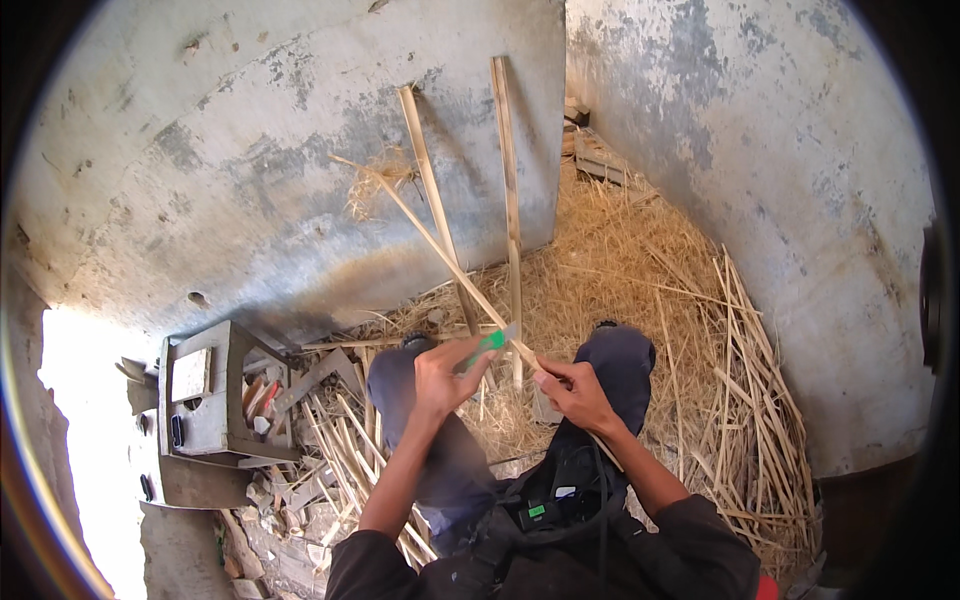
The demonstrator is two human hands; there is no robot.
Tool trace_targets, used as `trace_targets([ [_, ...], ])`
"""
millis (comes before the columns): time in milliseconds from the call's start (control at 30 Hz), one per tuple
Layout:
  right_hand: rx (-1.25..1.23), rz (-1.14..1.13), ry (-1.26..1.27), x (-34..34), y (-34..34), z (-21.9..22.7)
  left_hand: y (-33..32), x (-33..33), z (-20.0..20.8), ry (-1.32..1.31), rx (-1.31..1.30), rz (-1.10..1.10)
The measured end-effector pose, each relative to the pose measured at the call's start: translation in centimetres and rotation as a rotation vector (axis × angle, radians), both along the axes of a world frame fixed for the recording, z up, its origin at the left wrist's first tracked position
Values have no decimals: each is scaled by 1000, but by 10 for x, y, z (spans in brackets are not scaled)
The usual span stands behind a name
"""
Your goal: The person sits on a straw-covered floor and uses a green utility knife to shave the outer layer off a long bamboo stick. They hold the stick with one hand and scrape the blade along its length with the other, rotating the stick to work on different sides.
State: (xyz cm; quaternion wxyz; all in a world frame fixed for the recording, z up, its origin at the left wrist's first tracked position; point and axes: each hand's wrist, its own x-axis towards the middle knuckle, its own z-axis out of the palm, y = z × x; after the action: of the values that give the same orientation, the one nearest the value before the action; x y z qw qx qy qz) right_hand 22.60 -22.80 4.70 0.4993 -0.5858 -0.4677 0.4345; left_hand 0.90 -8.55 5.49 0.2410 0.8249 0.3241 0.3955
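My left hand (440, 378) is closed round a green-handled knife (491, 341), its blade laid against a long pale wooden strip (437, 246). Slight blur softens the knife and the fingers on it. Near its lower end, the strip is pinched in my right hand (578, 394), close to the blade. From there it slants up and to the left, across in front of two leaning strips. Thin curled shavings (385, 178) hang around its far end. Both hands are between my knees.
Two upright strips (508, 170) lean on the worn wall (300, 130). Straw-like shavings (610, 270) cover the floor. Long strips (745, 430) lie heaped at the right. A grey wooden box (205, 390) with odds and ends stands left, near more strips (345, 440) and scraps.
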Motion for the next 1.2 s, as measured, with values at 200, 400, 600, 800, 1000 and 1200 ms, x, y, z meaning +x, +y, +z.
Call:
trace_targets([
  [200,54,48,17,-2,-13,28,-4,-9,25,-92,54,92],
  [400,41,94,-8,-3,-35,26,24,-28,36,-226,77,268],
  [600,17,69,56,-4,-44,27,10,-36,44,-179,47,183],
  [800,101,68,-21,1,-35,34,-30,-21,49,-140,-42,19],
  [1000,150,35,-24,-5,-34,40,-37,-17,53,-140,4,67],
  [1200,135,49,-24,-5,-38,46,-36,-17,57,-139,86,96],
])
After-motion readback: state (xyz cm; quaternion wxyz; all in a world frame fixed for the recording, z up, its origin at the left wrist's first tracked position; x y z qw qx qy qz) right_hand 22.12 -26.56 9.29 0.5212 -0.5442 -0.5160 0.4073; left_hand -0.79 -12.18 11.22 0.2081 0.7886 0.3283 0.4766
